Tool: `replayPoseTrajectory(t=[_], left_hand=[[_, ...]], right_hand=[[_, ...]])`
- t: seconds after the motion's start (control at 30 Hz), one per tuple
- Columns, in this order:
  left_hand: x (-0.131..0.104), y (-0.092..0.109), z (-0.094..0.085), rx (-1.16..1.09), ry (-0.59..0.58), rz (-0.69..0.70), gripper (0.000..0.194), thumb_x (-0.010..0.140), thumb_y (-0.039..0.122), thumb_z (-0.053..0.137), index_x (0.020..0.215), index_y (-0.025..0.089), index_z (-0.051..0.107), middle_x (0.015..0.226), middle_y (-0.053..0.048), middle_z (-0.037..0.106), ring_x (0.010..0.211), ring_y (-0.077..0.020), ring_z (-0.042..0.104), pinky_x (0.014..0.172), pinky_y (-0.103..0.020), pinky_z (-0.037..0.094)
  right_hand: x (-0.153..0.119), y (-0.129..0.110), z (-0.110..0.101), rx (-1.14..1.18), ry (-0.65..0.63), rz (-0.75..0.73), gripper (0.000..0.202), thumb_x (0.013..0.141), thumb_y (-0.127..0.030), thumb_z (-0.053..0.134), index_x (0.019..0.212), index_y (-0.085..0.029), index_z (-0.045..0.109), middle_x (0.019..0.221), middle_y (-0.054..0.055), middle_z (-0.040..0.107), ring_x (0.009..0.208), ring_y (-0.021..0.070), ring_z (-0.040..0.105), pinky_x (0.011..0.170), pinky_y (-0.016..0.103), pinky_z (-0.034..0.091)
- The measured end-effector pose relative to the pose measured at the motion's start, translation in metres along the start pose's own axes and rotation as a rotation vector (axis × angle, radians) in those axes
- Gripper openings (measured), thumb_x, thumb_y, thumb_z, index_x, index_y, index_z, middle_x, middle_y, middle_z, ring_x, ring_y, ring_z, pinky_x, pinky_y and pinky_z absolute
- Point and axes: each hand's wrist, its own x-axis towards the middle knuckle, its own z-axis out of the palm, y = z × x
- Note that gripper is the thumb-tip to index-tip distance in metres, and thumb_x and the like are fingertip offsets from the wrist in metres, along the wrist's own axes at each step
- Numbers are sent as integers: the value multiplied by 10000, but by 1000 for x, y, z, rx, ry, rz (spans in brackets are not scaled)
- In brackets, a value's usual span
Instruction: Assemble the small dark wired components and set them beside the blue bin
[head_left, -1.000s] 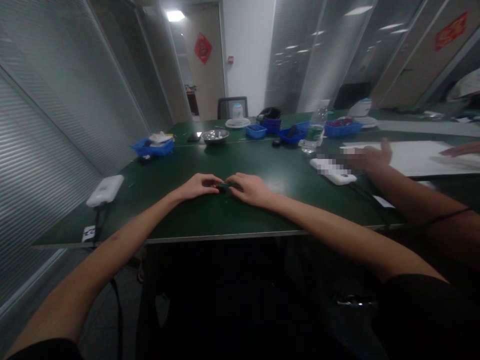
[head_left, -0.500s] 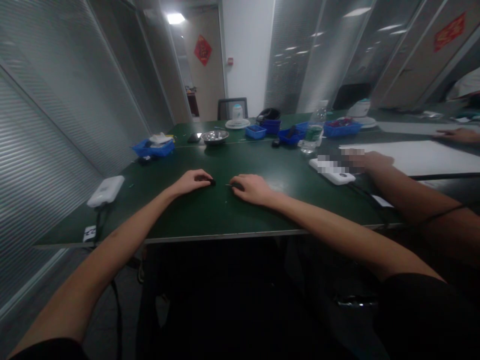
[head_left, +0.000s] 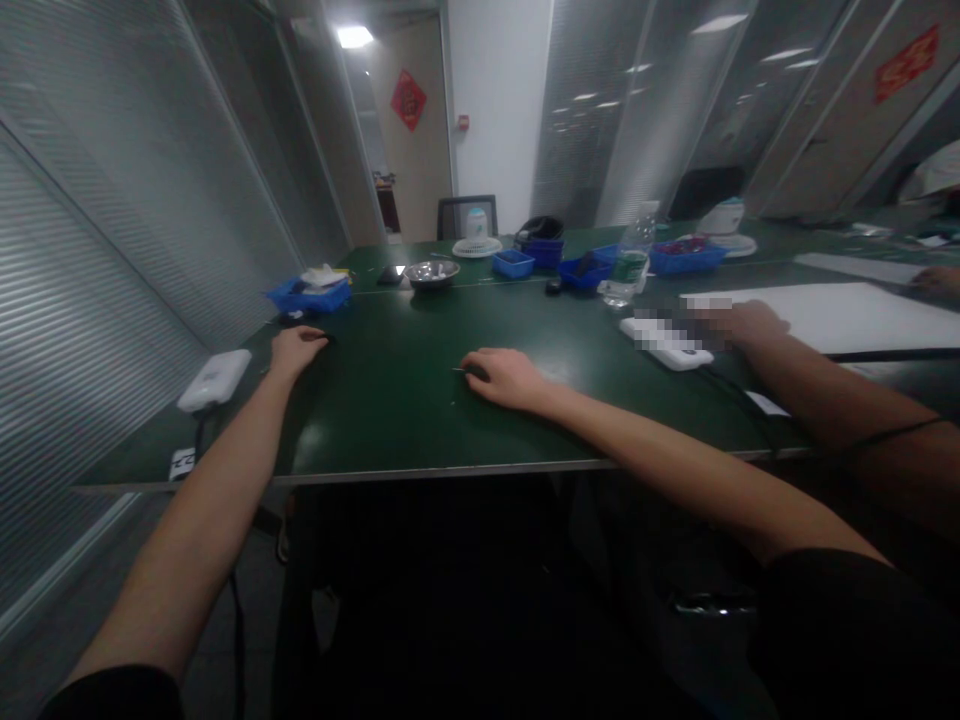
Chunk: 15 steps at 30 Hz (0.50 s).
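Nearest, the right hand point(head_left: 506, 378) lies low over the green table point(head_left: 420, 430), fingers curled nearly closed around a dark slim tool point(head_left: 476, 373) whose thin, pale tip pokes out toward the left; resting the hand there probably steadies the grip. The left hand point(head_left: 294, 350) is well apart from it, thumb and fingers pinched nearly together on a small black piece point(head_left: 328, 339) at their ends (too small and dark to name), a hold that seems to suit something so slight.

Beside the left forearm sits a white block point(head_left: 216, 380) with a cable, near the edge, perhaps so that the cable can drop freely. On the right, a similar white block point(head_left: 694, 358) lies by another person's hand point(head_left: 756, 322).

Beyond the left hand is a blue tray point(head_left: 309, 297) with white tissue on top. Farther back stand a steel bowl point(head_left: 432, 275), upright and holding small bits (its rim presumably keeps them together), an upright bottle point(head_left: 628, 268) and more blue trays point(head_left: 686, 262), likely set back to leave elbow room.
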Motion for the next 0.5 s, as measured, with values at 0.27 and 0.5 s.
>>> replayPoseTrajectory(t=[0.27, 0.5], left_hand=[[-9, 1, -4, 83, 53, 76, 297, 848, 305, 782, 1117, 196, 846, 1060, -112, 818, 1031, -321, 752, 1020, -401, 543], [-14, 9, -7, 129, 40, 79, 306, 844, 325, 779, 1114, 203, 856, 940, -111, 813, 940, -304, 748, 984, -393, 544]], right_hand=[[0, 1, -1, 16, 5, -12, 319, 1049, -368, 549, 1304, -228, 679, 1226, 88, 741, 1032, 241, 702, 842, 331, 498], [1, 1, 0, 5, -3, -4, 336, 1050, -370, 545, 1329, -233, 672, 1248, 87, 740, 1039, 245, 706, 827, 330, 501]])
